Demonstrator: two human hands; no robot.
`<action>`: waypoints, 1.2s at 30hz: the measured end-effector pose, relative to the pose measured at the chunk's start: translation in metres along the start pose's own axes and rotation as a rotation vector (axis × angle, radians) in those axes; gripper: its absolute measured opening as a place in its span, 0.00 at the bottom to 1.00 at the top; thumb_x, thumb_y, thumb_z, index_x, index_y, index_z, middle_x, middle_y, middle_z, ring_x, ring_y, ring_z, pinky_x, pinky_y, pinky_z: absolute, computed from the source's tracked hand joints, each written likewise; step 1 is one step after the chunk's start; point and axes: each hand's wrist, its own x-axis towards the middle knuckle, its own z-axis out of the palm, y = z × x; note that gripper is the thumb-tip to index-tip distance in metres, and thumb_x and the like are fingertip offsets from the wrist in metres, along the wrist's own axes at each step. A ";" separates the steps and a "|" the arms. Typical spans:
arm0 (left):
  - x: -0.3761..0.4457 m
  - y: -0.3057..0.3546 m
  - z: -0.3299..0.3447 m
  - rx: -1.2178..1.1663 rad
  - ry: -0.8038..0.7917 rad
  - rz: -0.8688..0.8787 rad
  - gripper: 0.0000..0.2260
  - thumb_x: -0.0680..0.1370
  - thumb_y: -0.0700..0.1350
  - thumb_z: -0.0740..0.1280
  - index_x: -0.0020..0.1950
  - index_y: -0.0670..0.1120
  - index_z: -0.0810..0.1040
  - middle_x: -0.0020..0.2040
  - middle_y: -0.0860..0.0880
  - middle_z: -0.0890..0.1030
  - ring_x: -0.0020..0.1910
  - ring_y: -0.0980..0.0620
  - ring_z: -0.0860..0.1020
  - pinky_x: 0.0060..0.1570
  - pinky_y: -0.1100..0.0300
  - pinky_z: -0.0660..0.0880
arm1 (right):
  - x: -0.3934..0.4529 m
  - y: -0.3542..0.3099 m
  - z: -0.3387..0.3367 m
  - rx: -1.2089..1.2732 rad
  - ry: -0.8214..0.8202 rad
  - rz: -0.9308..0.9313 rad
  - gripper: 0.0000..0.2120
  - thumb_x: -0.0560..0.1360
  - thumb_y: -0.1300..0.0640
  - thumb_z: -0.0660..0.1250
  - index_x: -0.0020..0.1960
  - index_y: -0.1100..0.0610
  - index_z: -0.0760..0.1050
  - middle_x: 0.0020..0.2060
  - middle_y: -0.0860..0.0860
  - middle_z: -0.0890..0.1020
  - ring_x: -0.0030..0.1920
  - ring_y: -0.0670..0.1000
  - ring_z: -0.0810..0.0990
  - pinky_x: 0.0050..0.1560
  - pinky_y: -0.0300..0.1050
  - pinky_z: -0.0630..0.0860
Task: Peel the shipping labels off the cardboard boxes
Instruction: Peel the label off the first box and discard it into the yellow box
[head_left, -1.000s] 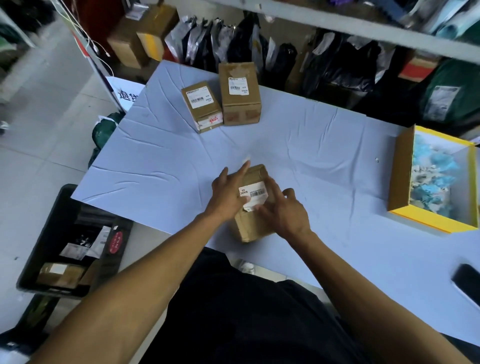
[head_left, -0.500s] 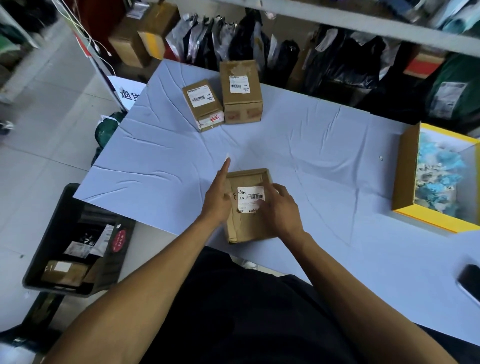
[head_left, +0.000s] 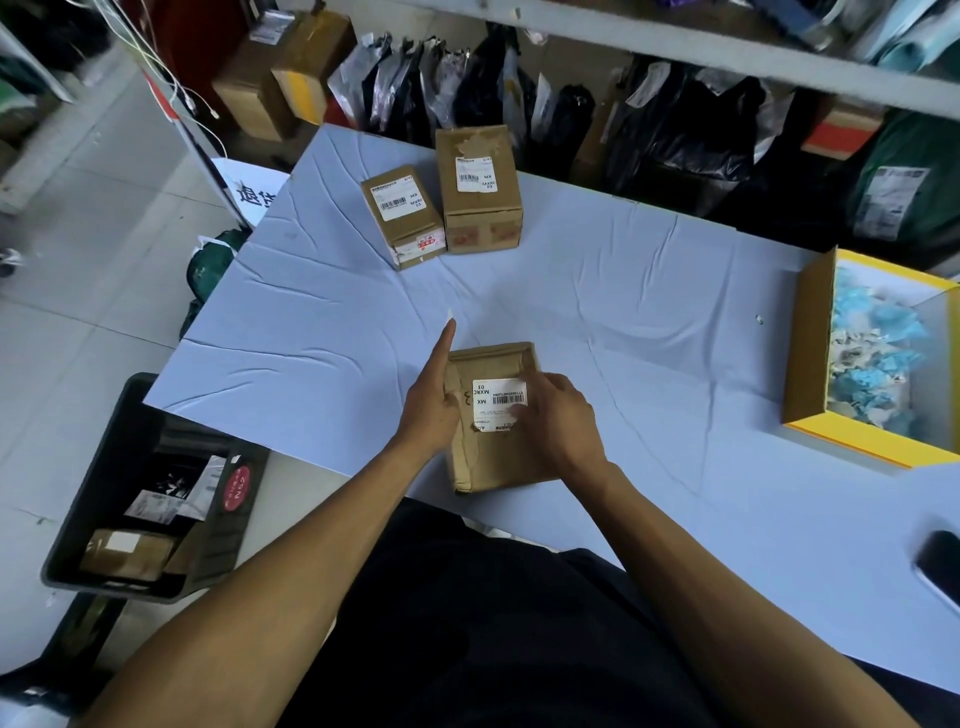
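The fingers (head_left: 448, 338) of the left hand (head_left: 428, 410) lie straight along the left side of the near box (head_left: 493, 457), bracing it; they are flat against the card, not curled round it. The right hand (head_left: 558, 423) has its fingertips bent down onto the right edge of the label (head_left: 497, 402), apparently picking at it; I cannot tell whether a corner is lifted yet.

The box sits at the front edge of the surface (head_left: 623, 312), its near end right at the lip. If the pull comes toward the body, the box could slide off, since the left hand only presses sideways. The label could also tear, or strip the brown paper with it: the box top is already scuffed and wrinkled, so it looks weak. A quick yank would do that; a low, slow peel seems safer.

Counting left to right: one dark crate (head_left: 130, 519) on the floor holding flattened packaging; three boxes on the surface, namely the small box (head_left: 402, 218) and the tall box (head_left: 478, 192) at the back, side by side, and the near one in hand. Each shows one main white label, so three, none off yet. One yellow carton (head_left: 810, 353) at the right holds blue and white scraps. One dark phone-like thing (head_left: 940, 566) lies at the far right edge.
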 end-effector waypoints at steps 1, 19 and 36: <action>0.000 0.000 0.000 -0.002 0.000 0.001 0.41 0.76 0.25 0.56 0.80 0.58 0.50 0.79 0.58 0.56 0.76 0.52 0.61 0.56 0.75 0.68 | 0.001 -0.001 -0.001 0.005 -0.003 0.009 0.21 0.76 0.54 0.66 0.68 0.50 0.69 0.65 0.55 0.73 0.59 0.60 0.77 0.54 0.46 0.71; 0.000 0.001 0.000 0.051 -0.005 -0.005 0.39 0.78 0.28 0.59 0.79 0.60 0.50 0.80 0.55 0.57 0.75 0.46 0.65 0.65 0.49 0.73 | 0.011 -0.012 -0.013 0.087 -0.098 0.077 0.21 0.73 0.59 0.68 0.64 0.55 0.68 0.59 0.57 0.70 0.55 0.62 0.77 0.52 0.45 0.69; 0.001 -0.003 0.004 0.080 -0.004 -0.004 0.42 0.76 0.26 0.58 0.79 0.61 0.49 0.79 0.58 0.57 0.72 0.44 0.68 0.62 0.51 0.73 | 0.010 -0.001 -0.003 0.285 -0.027 0.049 0.14 0.71 0.63 0.68 0.55 0.51 0.76 0.57 0.55 0.72 0.43 0.41 0.71 0.43 0.30 0.65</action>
